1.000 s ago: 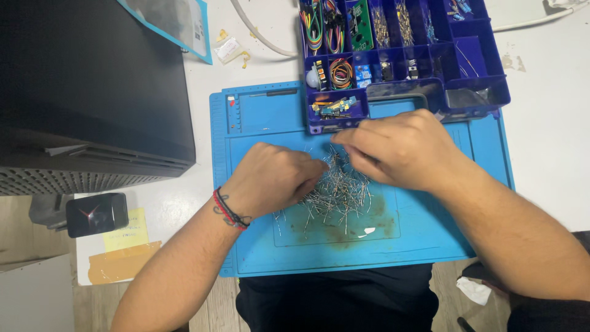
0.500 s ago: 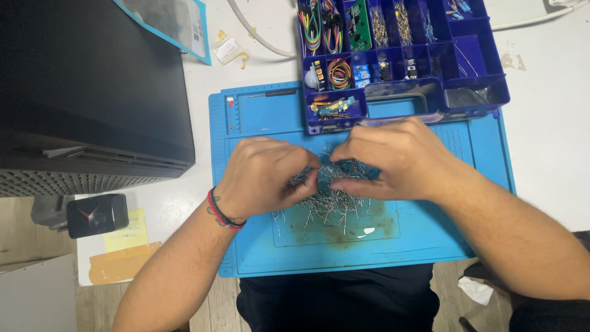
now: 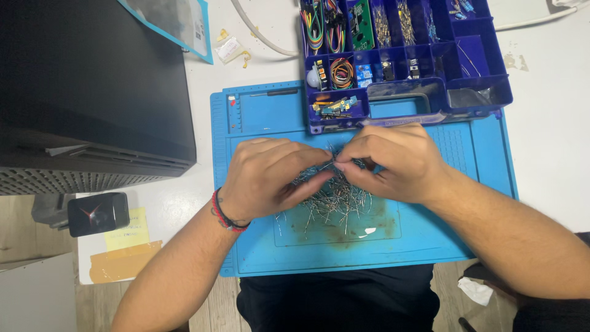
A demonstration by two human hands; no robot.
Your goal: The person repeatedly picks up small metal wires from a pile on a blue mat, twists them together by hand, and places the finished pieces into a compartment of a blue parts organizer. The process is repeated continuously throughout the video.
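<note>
At the far left sits a large black box-shaped case (image 3: 92, 86), and near it, on the white table (image 3: 547, 123), lie a small black glossy device (image 3: 98, 213) and a yellow sticky note (image 3: 127, 229). A bright blue silicone work mat (image 3: 258, 117) covers the middle of the table.

On the mat, the left hand (image 3: 267, 178), with a red and black cord bracelet (image 3: 225, 213) at the wrist, is curled over the left side of a heap of thin metal-legged components (image 3: 332, 200). Its fingers are bent inward and closed on a bunch of those thin leads, the fingertips meeting near the middle of the heap.

The heap lies at the centre of the mat, spreading toward the near side, with loose pieces fanned out below both hands.

The right hand (image 3: 390, 163) comes in from the right, its fingers also curled tight and pinching the same bunch of leads, its fingertips just touching those of the other hand.

Beyond the hands, on the far right part of the mat, stands an open dark blue plastic organiser box (image 3: 479, 92) with many compartments holding coloured wires and small parts.
</note>
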